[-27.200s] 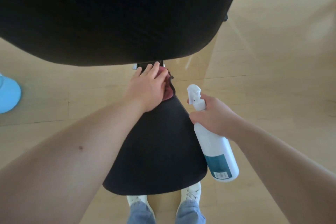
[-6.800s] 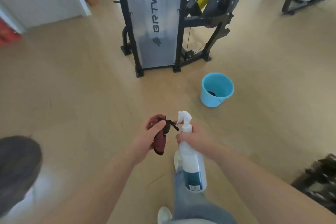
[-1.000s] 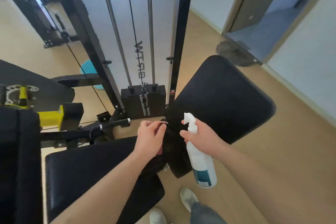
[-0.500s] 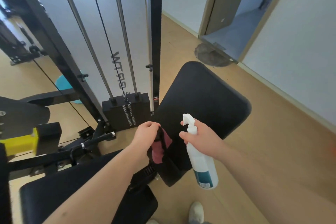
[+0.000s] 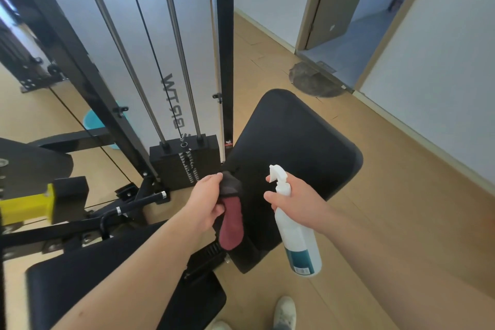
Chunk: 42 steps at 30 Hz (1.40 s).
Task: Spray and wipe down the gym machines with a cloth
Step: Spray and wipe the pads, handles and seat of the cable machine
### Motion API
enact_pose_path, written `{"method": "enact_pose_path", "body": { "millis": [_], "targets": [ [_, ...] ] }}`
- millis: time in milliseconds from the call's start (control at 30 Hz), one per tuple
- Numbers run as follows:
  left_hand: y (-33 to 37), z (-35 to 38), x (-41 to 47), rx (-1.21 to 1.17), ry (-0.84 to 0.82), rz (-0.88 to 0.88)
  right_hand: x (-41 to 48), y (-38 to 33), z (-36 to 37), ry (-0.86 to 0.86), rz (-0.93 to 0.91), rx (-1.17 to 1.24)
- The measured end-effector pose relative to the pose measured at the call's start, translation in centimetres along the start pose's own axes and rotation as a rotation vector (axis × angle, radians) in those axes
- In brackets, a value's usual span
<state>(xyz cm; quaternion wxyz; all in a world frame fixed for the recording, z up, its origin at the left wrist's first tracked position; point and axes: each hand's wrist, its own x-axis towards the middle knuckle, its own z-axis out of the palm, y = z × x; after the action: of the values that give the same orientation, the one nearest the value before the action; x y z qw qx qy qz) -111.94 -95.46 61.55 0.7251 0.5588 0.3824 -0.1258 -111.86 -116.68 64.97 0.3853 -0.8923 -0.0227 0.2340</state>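
Note:
A black padded back rest [image 5: 294, 147] of a cable weight machine tilts up in front of me, with its black seat pad [image 5: 88, 284] at lower left. My left hand [image 5: 206, 203] grips a dark red cloth [image 5: 231, 225], which hangs down against the lower left part of the back rest. My right hand [image 5: 300, 195] holds a white spray bottle [image 5: 297, 236] with a teal label by its neck, nozzle pointing left toward the cloth and pad.
The weight stack [image 5: 184, 161] with chrome guide rods and black frame posts stands just behind the pad. A yellow lever block [image 5: 26, 207] sits at left. A blue bucket [image 5: 93, 120] is behind the frame. An open doorway [image 5: 356, 21] and grey mat [image 5: 313, 80] lie far right.
My view has moved closer and tilted up at the machine. The cloth in my left hand has unfolded and now hangs lower against the back rest. The bottle has stayed in my right hand.

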Motion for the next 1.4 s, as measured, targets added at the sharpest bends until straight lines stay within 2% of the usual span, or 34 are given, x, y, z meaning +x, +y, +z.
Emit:
{"method": "enact_pose_path", "body": {
  "millis": [300,533,600,667,733,767,833,933,967,1067,1100,1167,1333,1400],
  "targets": [
    [0.6,1.1,-1.7,-0.271,-0.407,0.069,-0.8,-0.8,-0.8,0.061,-0.002,0.006],
    [0.7,1.9,-1.3,-0.385,-0.313,0.032,-0.5,-1.8,-1.7,0.173,0.009,0.021],
    [0.9,2.1,-1.5,-0.317,-0.273,0.027,-0.4,-2.3,-1.8,0.189,0.008,0.007],
    [1.0,2.2,-1.4,-0.023,-0.190,0.203,-0.4,-2.6,-1.8,0.188,0.002,-0.001],
    [1.0,2.1,-1.4,0.368,-0.096,0.486,-0.4,-2.8,-1.7,0.179,0.004,0.004],
    [1.0,2.0,-1.5,0.476,-0.071,0.576,-0.4,-2.8,-1.6,0.176,0.008,0.009],
    [1.0,1.8,-1.7,0.508,-0.077,0.623,-0.4,-2.8,-1.3,0.172,0.009,0.014],
    [1.1,1.3,-1.3,0.359,-0.133,0.456,-0.6,-2.7,-0.9,0.165,0.015,0.029],
    [1.1,1.2,-0.9,0.427,-0.101,0.442,-0.7,-2.7,-0.8,0.159,0.019,0.033],
    [0.9,0.6,-0.3,0.861,0.057,0.483,-0.6,-2.8,-0.7,0.146,0.032,0.029],
    [1.0,0.4,-0.4,0.919,0.085,0.469,-0.5,-2.8,-0.7,0.144,0.038,0.025],
    [0.9,0.2,-0.1,0.892,0.065,0.423,-0.3,-3.0,-0.7,0.147,0.044,0.004],
    [1.6,0.2,0.1,0.615,-0.215,0.214,0.3,-3.3,-0.7,0.167,0.063,-0.029],
    [1.8,0.1,-0.1,0.515,-0.271,0.178,0.6,-3.6,-0.8,0.193,0.083,-0.025]
  ]
}}
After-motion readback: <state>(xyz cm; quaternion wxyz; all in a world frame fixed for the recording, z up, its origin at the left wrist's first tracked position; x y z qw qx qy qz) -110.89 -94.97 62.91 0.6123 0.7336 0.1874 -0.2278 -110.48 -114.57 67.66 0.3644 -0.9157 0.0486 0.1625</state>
